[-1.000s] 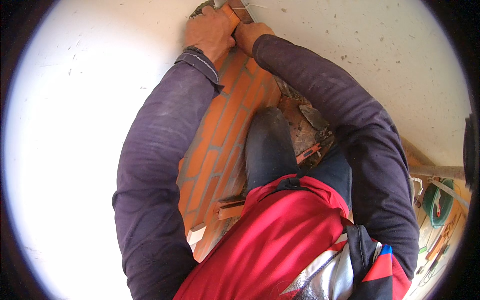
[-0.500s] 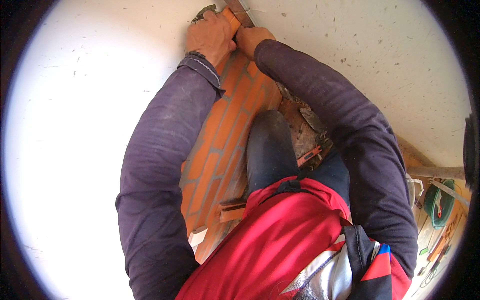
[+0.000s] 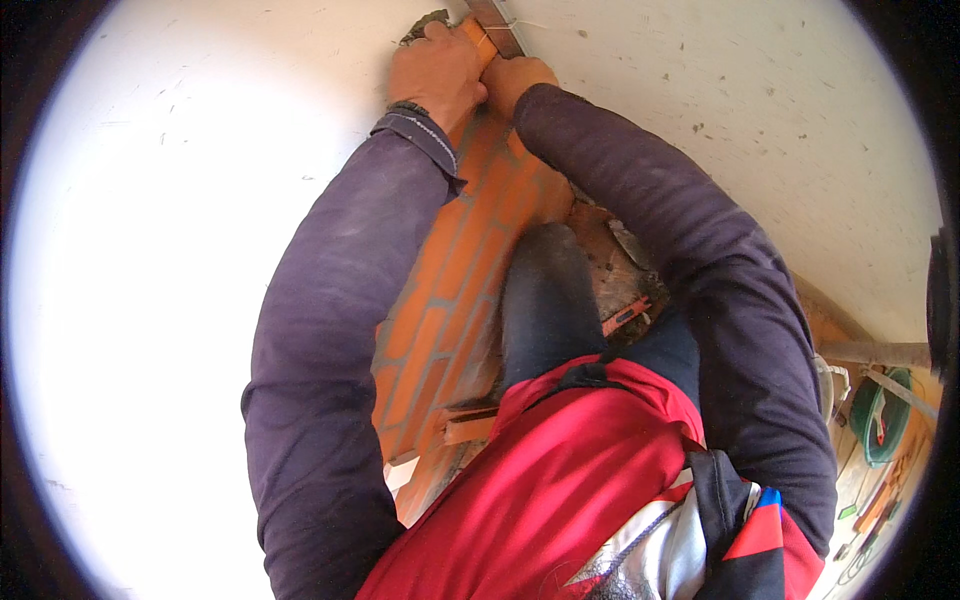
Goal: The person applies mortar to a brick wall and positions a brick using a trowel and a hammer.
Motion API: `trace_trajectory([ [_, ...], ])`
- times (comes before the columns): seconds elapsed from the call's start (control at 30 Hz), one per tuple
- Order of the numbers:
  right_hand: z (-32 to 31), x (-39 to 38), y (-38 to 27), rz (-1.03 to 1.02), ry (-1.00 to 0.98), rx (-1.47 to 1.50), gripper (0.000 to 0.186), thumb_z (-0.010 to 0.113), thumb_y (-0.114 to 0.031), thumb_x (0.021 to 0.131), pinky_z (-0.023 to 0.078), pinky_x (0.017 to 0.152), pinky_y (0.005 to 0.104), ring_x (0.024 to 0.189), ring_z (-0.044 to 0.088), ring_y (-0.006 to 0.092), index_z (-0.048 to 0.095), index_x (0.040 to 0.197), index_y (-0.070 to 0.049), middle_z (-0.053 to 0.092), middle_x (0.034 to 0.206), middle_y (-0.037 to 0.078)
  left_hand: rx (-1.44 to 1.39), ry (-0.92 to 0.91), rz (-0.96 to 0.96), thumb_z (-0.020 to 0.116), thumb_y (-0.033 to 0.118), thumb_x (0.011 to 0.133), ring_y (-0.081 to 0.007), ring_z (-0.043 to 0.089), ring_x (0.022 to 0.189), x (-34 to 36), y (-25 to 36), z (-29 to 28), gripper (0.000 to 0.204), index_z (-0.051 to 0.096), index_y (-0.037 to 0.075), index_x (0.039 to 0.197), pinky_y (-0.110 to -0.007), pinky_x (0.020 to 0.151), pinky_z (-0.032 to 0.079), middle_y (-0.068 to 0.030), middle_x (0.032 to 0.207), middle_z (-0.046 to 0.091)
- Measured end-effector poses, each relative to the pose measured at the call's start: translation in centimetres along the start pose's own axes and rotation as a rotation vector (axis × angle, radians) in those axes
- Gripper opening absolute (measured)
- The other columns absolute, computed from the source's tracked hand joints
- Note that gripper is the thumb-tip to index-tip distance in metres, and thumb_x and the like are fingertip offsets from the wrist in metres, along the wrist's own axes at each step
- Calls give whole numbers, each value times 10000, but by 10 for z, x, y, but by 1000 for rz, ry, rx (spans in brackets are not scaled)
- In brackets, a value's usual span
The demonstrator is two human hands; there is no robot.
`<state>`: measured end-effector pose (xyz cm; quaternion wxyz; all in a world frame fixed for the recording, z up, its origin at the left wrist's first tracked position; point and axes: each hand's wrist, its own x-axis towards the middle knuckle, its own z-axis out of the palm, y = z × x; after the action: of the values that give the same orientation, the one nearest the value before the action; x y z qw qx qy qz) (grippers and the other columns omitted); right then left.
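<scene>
At the top of an orange brick wall (image 3: 440,270), both hands meet over an orange brick (image 3: 480,38) in the corner. My left hand (image 3: 436,78) is closed over the brick's left side with its fingers curled. Grey mortar (image 3: 426,24) shows just beyond the knuckles. My right hand (image 3: 518,80) presses against the brick's near right edge, fingers bent inward. What its fingertips hold is hidden. Close beside the brick stands a reddish-brown upright bar (image 3: 497,26) with a thin string tied round it.
Pale walls stand on both sides. Below my right forearm lie a trowel-like blade (image 3: 628,243) and an orange-red tool (image 3: 626,316) on a dirty board. A loose brick piece (image 3: 470,428) sits near my waist. A green tub (image 3: 880,420) and a pole (image 3: 875,353) are at the right.
The whole view has shifted slightly, so hands and wall appear a little farther right. My hands stay at the brick; the right hand's fingers have moved slightly against its edge.
</scene>
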<state>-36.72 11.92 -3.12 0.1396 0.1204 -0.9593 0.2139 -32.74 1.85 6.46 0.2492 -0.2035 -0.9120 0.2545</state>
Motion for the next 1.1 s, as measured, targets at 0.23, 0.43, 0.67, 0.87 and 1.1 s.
trace_trajectory([
  [0.23,-9,-8,10,-89,-77,89,292,512,-157,924,549,788,468,915,692,367,573,1149,18,699,1002,224,-32,-50,-11,842,405,695,-270,684,887,-1,3,-5,599,638,-1,1085,-373,726,567,-131,1000,596],
  [0.43,-1,-23,5,-89,-68,-6,382,514,-157,919,555,774,455,909,694,368,476,1226,67,697,991,233,-9,-63,-7,842,414,690,-258,689,855,-2,5,-6,593,636,9,1072,-368,717,566,-109,1002,594],
  [0.67,-10,-4,7,-38,-125,-62,352,531,-137,915,558,810,436,962,693,339,506,1205,61,694,1028,233,47,-38,18,823,459,698,-279,700,834,0,4,-7,586,639,19,1038,-371,683,573,-135,981,627],
  [0.87,-12,-4,8,2,-93,68,290,460,-180,952,540,859,468,1011,685,336,648,1100,-17,701,1081,194,34,3,-4,852,400,662,-240,691,818,-1,7,-4,507,678,32,963,-350,676,556,-89,920,603],
  [1.1,-3,-3,8,9,-97,-33,287,475,-197,953,553,822,456,996,691,334,632,1120,-24,698,1073,205,23,14,31,846,377,680,-256,696,806,-3,1,-4,506,667,16,986,-358,675,560,-116,945,595],
])
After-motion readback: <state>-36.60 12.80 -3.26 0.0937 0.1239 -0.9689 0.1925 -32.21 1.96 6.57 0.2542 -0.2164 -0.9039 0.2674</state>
